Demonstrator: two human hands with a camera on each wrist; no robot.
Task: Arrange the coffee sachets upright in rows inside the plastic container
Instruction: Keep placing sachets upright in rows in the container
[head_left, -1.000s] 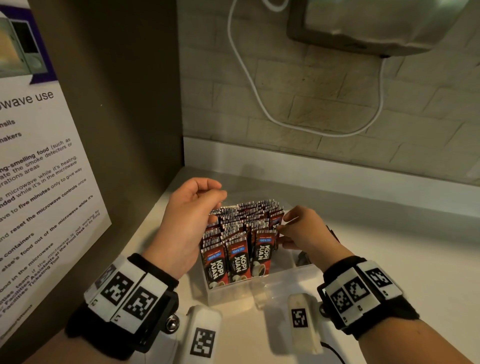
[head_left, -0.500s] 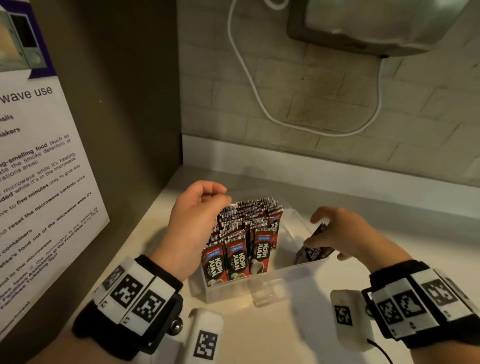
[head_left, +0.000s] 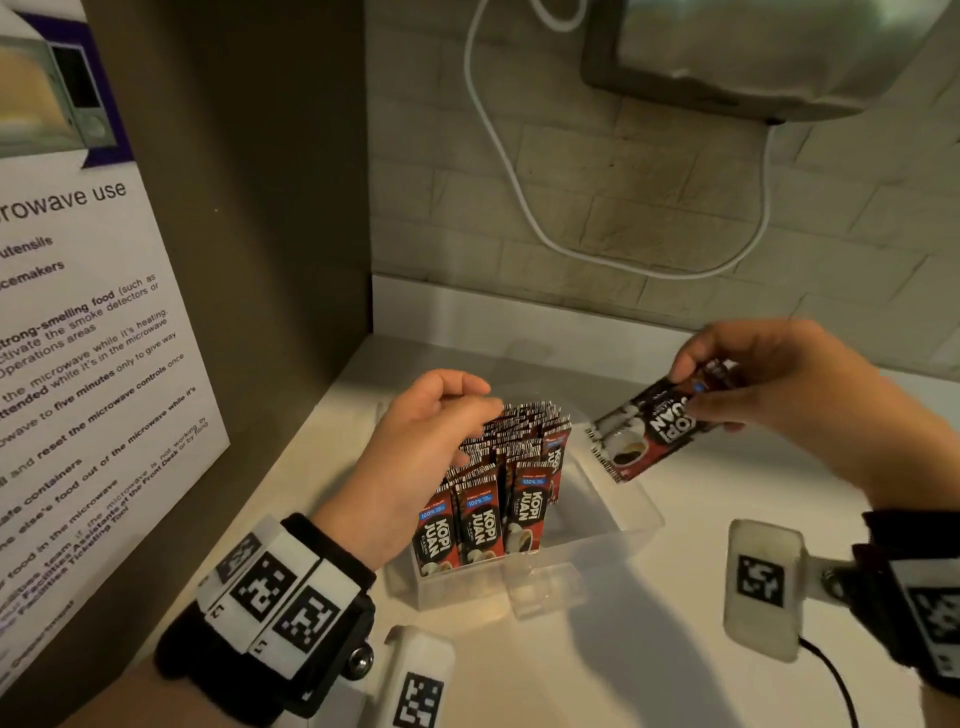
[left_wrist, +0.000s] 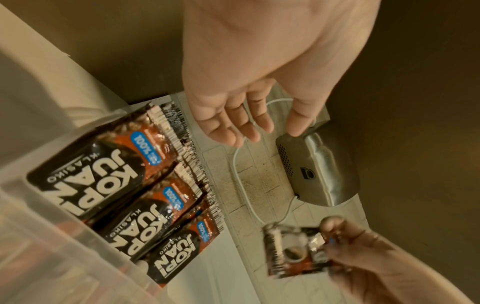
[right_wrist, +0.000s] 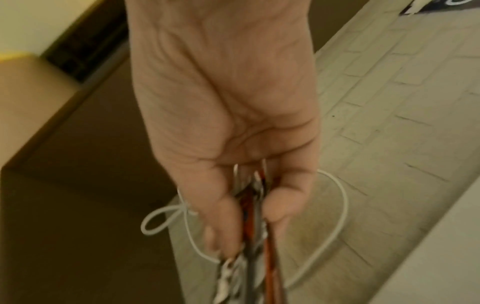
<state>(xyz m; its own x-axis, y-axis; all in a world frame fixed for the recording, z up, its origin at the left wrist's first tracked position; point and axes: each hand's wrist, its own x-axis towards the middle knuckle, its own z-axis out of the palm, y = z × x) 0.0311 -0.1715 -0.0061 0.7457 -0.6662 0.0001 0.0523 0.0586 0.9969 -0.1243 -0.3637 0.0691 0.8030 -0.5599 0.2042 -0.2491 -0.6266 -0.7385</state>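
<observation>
A clear plastic container (head_left: 618, 525) sits on the white counter. Red-and-black coffee sachets (head_left: 480, 519) stand upright in rows in its left part; its right part is bare. My left hand (head_left: 483, 405) hovers at the tops of the back-left sachets, fingers loosely curved and holding nothing. In the left wrist view that left hand (left_wrist: 259, 131) is relaxed above the sachet rows (left_wrist: 103, 174). My right hand (head_left: 691, 389) pinches a few loose sachets (head_left: 644, 426) by one end, tilted, above and right of the container. The right wrist view shows this right hand (right_wrist: 250, 216) gripping the held sachets (right_wrist: 249, 205) edge-on.
A brown side panel with a microwave notice (head_left: 78, 364) closes the left. The tiled back wall carries a white cable (head_left: 519, 197) and a metal appliance (head_left: 753, 52) overhead. White counter (head_left: 649, 649) extends in front and to the right of the container.
My right hand picked up loose sachets from the container's right side and lifted them up and to the right. My left hand stayed at the sachet tops.
</observation>
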